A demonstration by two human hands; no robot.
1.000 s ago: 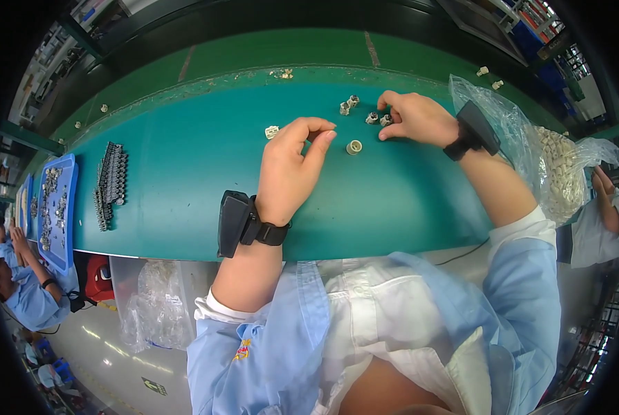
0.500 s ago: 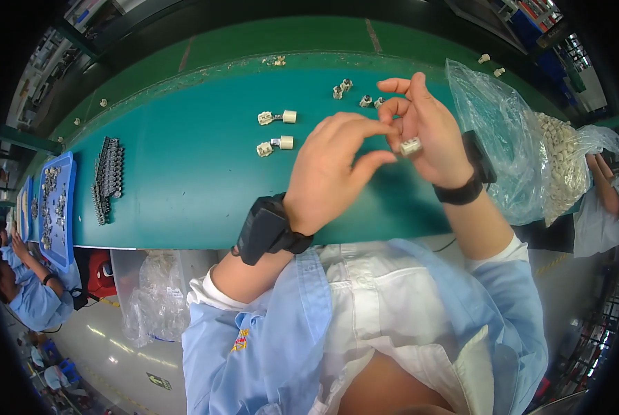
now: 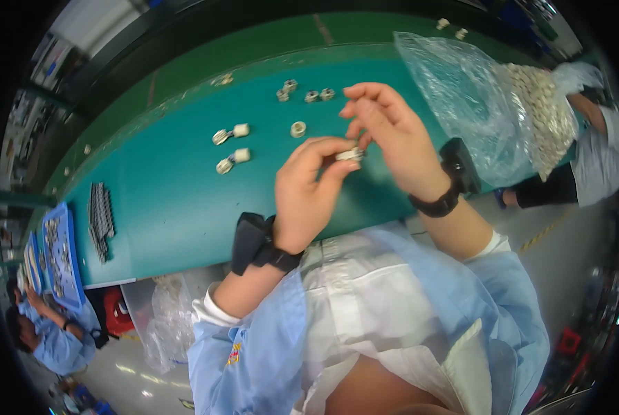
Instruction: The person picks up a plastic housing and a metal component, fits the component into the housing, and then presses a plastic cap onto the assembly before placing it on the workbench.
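My left hand (image 3: 308, 190) pinches a small off-white plastic connector piece (image 3: 349, 154) between thumb and forefinger. Close by on its right, my right hand (image 3: 398, 142) has its fingers apart and loosely bent. Its lower fingertips reach the connector piece; whether they press on it cannot be made out. Beyond my left hand a short white round cap (image 3: 298, 129) stands on the green mat. Several small grey-and-white fittings (image 3: 312, 95) lie past my fingers. Two white assemblies, each with a cylinder end (image 3: 240, 129), rest to the left.
A clear plastic bag (image 3: 541, 114) full of off-white parts lies at the right. Dark grey strips of parts (image 3: 100, 221) sit at the left, near a blue tray (image 3: 61, 256) of small pieces. Other people (image 3: 53, 328) are at both sides.
The view has swung, shifting the table things leftward. The connector piece has passed from my right palm into my left fingertips. The round cap now shows on the mat.
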